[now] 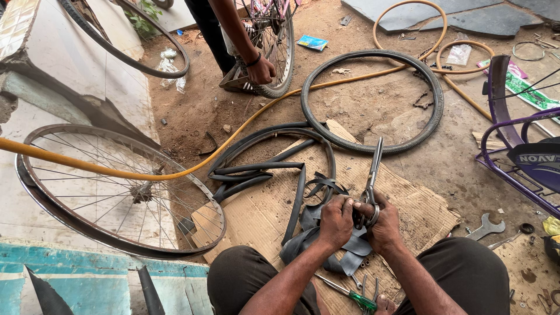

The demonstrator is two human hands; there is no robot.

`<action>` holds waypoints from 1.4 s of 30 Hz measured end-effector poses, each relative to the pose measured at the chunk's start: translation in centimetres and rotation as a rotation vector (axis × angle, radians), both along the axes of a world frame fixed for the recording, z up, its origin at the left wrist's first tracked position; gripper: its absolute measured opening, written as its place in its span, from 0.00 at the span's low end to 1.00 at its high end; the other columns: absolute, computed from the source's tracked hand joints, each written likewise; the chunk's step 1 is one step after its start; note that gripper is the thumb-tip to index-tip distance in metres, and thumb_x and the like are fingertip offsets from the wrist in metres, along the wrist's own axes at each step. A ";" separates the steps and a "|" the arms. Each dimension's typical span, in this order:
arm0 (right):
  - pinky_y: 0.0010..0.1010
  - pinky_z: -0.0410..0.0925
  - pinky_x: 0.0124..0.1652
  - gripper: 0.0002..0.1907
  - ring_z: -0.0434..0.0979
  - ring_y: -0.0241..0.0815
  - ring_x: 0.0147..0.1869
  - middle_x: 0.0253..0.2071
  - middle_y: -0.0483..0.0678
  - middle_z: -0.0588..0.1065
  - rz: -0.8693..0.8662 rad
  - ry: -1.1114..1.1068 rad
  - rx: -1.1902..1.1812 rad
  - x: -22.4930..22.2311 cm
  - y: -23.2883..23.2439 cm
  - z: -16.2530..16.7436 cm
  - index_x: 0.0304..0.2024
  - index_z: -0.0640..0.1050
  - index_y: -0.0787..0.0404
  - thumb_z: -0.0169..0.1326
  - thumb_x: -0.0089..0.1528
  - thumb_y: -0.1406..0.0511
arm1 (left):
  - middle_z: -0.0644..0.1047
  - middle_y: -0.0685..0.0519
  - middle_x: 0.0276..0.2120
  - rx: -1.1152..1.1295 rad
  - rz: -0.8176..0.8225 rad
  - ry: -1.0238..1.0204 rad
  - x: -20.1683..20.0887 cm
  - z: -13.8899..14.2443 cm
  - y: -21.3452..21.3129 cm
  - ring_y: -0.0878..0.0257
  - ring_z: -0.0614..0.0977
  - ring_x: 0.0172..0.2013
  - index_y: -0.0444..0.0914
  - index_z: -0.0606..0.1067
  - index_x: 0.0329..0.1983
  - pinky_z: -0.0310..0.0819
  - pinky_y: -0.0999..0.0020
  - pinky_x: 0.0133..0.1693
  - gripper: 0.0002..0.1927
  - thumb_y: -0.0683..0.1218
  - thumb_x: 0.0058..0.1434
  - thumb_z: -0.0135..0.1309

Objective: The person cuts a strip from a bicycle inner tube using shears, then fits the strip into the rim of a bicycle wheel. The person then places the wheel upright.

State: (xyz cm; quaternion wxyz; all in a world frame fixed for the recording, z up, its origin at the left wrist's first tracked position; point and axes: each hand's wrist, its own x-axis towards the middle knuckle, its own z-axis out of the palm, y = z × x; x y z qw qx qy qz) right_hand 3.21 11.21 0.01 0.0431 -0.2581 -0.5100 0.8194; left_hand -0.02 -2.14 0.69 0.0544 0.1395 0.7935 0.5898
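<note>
- The tube (318,233), a limp strip of black rubber, lies bunched at lower centre of the frame, on the cardboard (256,216) between the person's knees, and trails up and left toward the rest of the rubber.
- The left hand (336,221) presses down on the tube, fingers curled shut around a fold of it.
- The right hand (382,224) touches the left and grips the scissors (371,186); its fingers are closed through and around the handles.
- The scissors' long axis runs nearly upright in the frame, tips pointing up and slightly right, away from the body; the blades look nearly closed.
- The tube sits right under both hands, its held fold just left of the scissor handles, so the left hand is the nearer one to the rubber.
- A green-handled screwdriver (356,297) lies below the hands, at the bottom edge.
- A spanner (485,227) lies on the ground at lower right.
- A bare tyre (373,102) lies flat at upper centre, with a yellow hose (116,172) running across it and the spoked wheel (116,192) on the left.
- Another person's hand (261,70) rests on a standing bicycle wheel (274,46) at top centre.
</note>
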 end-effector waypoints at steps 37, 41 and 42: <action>0.25 0.75 0.31 0.35 0.79 0.35 0.32 0.33 0.47 0.75 -0.004 -0.001 -0.016 0.0 0.1 0.0 0.62 0.71 0.69 0.65 0.53 0.70 | 0.79 0.47 0.34 -0.013 0.000 -0.023 -0.1 -0.5 0.2 0.58 0.82 0.35 0.33 0.77 0.39 0.78 0.59 0.39 0.14 0.47 0.73 0.45; 0.26 0.75 0.31 0.35 0.78 0.35 0.32 0.32 0.46 0.74 0.001 -0.001 -0.016 0.0 0.1 0.1 0.63 0.71 0.70 0.65 0.53 0.70 | 0.79 0.46 0.34 -0.018 0.002 -0.015 -0.1 -0.4 0.1 0.57 0.82 0.35 0.33 0.77 0.39 0.77 0.59 0.39 0.15 0.47 0.73 0.45; 0.26 0.75 0.31 0.35 0.78 0.35 0.32 0.32 0.46 0.74 0.002 -0.004 -0.014 0.1 0.1 0.1 0.63 0.71 0.70 0.65 0.53 0.70 | 0.79 0.46 0.34 -0.019 0.004 -0.010 -0.1 -0.4 0.1 0.57 0.82 0.36 0.33 0.77 0.39 0.77 0.59 0.40 0.15 0.47 0.73 0.45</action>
